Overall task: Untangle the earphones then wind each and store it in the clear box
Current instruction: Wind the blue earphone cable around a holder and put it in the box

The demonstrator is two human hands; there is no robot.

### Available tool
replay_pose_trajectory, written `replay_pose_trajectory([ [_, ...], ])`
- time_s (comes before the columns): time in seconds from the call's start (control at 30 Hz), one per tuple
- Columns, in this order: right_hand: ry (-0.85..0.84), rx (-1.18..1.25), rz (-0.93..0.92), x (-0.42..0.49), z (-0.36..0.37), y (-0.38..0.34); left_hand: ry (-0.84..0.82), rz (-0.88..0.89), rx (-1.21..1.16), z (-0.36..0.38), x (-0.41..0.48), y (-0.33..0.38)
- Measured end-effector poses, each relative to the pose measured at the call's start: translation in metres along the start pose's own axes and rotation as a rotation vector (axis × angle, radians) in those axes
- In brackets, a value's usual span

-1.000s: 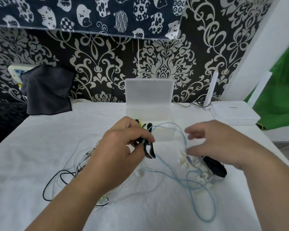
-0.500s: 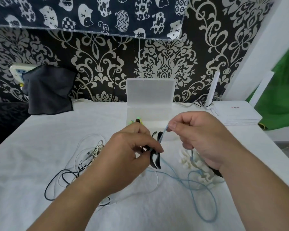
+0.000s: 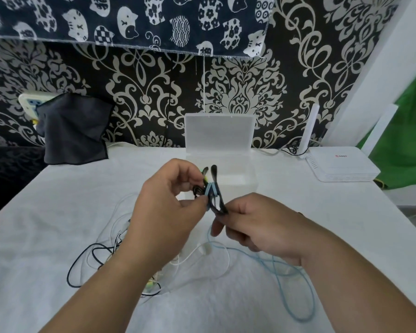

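View: head camera, looking down over both forearms.
Left hand (image 3: 168,212): fingers were curled, with thumb and fingertips pinching the black winder (image 3: 217,203) and holding it above the surface (image 3: 58,224).
Black winder: it was a slim two-pronged piece, prongs upward, just in front of the clear box (image 3: 235,179).
Blue cable (image 3: 211,190): a few turns crossed the winder's waist. The rest dropped below the right hand into loose loops on the surface, to the right.
Right hand (image 3: 257,227): fingers were curled at the winder's lower tip, seemingly pinching the blue cable. The exact contact was hidden by the knuckles.
Clear box: it stood open behind the hands, lid upright against the wall. Its contents could not be made out.
Other earphones: a white cable (image 3: 228,260) and a black cable (image 3: 69,270) lay mingled beneath the left forearm, apparently not yet sorted.
Step in hand: judged to be winding the blue earphone, with storing it yet to come.
Doing it well: the left hand should keep the winder steady. The right should feed cable under light, even tension and lay each turn beside the last.
Watch for: the trailing loops could snag the white cable, so they should be lifted free first.
Finish: the end should be tucked so the turns cannot spring loose in the box.
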State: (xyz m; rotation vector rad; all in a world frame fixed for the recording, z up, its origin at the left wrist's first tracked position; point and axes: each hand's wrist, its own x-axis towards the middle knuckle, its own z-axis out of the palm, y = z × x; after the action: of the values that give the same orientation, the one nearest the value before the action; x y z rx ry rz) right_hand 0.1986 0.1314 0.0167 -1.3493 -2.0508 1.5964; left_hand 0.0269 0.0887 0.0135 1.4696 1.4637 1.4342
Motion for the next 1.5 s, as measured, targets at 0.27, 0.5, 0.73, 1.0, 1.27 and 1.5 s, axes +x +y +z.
replay_pose_trajectory([
  [0.27,0.003,-0.134,-0.051,-0.012,-0.008,-0.01,0.013,0.028,0.216,-0.003,-0.001,0.0],
  [0.5,-0.069,-0.145,-0.111,-0.02,-0.012,-0.015,0.047,0.031,0.227,0.002,-0.003,-0.003],
  [0.73,0.109,0.22,-0.108,-0.016,-0.019,-0.016,-0.06,-0.062,0.098,0.0,0.0,-0.002],
  [1.0,0.192,0.15,-0.161,-0.008,-0.01,-0.012,-0.151,0.09,0.302,0.011,-0.011,-0.003],
  [1.27,0.512,-0.16,-0.2,-0.001,-0.015,-0.002,-0.266,0.131,0.191,0.011,-0.01,0.002],
  [1.5,0.327,0.073,0.003,0.003,-0.018,0.008,-0.181,0.022,-0.005,0.01,-0.01,0.001],
])
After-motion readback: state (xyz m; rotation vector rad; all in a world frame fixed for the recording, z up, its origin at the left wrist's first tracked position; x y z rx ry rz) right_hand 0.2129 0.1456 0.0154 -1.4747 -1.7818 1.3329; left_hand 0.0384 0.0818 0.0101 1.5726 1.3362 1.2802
